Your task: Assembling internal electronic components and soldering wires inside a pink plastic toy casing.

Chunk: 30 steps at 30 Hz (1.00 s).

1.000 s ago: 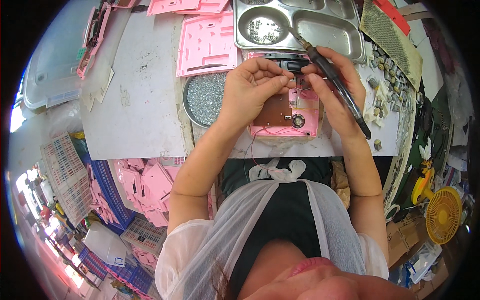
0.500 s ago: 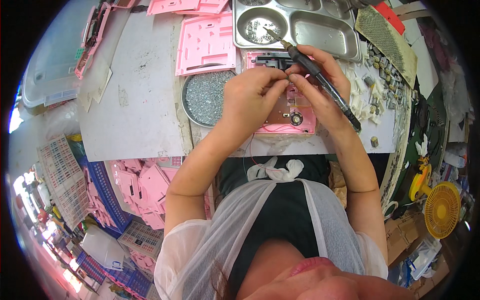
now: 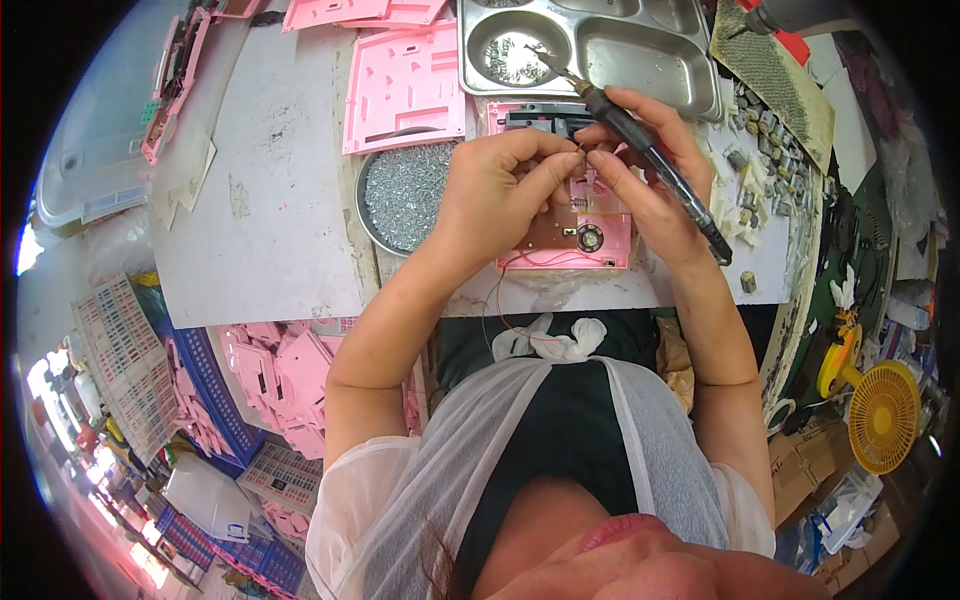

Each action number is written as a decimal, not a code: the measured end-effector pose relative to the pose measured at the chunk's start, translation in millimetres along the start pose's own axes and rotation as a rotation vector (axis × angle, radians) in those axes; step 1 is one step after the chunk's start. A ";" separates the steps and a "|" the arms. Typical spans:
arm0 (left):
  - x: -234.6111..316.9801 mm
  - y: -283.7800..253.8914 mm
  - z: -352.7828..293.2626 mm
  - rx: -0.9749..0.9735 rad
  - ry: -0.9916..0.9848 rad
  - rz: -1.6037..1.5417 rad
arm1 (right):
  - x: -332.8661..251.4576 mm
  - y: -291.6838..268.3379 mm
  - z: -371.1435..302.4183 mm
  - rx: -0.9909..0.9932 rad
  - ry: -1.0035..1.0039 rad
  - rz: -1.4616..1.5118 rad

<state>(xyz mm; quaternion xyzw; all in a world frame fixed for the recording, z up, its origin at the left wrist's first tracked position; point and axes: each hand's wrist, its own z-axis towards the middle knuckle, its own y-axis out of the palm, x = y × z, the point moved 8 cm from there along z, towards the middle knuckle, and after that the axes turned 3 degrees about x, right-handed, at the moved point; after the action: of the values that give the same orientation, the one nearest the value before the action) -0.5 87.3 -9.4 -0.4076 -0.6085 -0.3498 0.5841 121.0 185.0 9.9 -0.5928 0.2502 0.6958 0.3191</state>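
Observation:
Over a pink plastic housing [image 3: 610,255] my left hand [image 3: 500,185] is closed in a pinch on a thin wire, a reddish bit of which shows at the fingertips. My right hand [image 3: 665,175] meets it there, thumb against the same spot. Across that hand lies a black-handled, pen-shaped tool [image 3: 650,150], its thin metal tip pointing up-left over the steel tray [image 3: 590,93]. The housing holds a brown circuit board [image 3: 545,235], a round black part [image 3: 591,237] and a black mechanism [image 3: 545,115]. Red and dark wires [image 3: 503,300] hang over the table edge.
A round dish of small screws [image 3: 405,200] stands left of the housing, below a pink panel [image 3: 405,90]. Small motors [image 3: 770,150] and white parts lie at right, near a rough mat [image 3: 770,80]. Crates of pink parts [image 3: 290,380] sit below left; a yellow fan [image 3: 884,418] stands right.
My view has shifted slightly. The fingers have changed position a little over the housing, and the tool has moved slightly right and down in my right hand.

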 end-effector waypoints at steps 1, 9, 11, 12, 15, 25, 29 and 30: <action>-1.4 1.1 0.0 -0.025 -0.023 0.000 | -0.5 2.3 1.0 -0.014 -0.001 0.039; -16.6 2.9 -0.3 -0.092 -0.169 -0.077 | 1.8 3.5 -5.2 -0.023 0.031 0.023; -16.1 2.3 -0.5 -0.072 -0.147 -0.150 | -2.1 5.1 -10.1 0.000 0.022 -0.067; -15.7 1.6 -0.3 -0.061 -0.137 -0.186 | -5.3 6.2 -13.0 0.013 0.009 -0.130; -3.7 -9.9 3.3 0.057 0.015 0.203 | -17.2 -2.8 -15.8 0.043 -0.166 -0.318; 6.5 1.6 12.9 0.148 0.321 0.686 | -17.6 -62.4 -42.8 -0.019 -0.088 -0.265; 6.1 0.7 12.5 0.183 0.368 0.680 | -15.9 -50.4 -40.4 -0.094 -0.207 -0.325; 5.5 0.5 12.5 0.184 0.369 0.687 | -16.4 -47.3 -40.0 -0.108 -0.232 -0.336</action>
<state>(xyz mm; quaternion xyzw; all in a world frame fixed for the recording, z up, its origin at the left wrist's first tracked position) -5.2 99.3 -4.8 -0.4637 -0.3505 -0.1452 0.8007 184.2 185.3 20.6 -0.5582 0.0718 0.7089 0.4251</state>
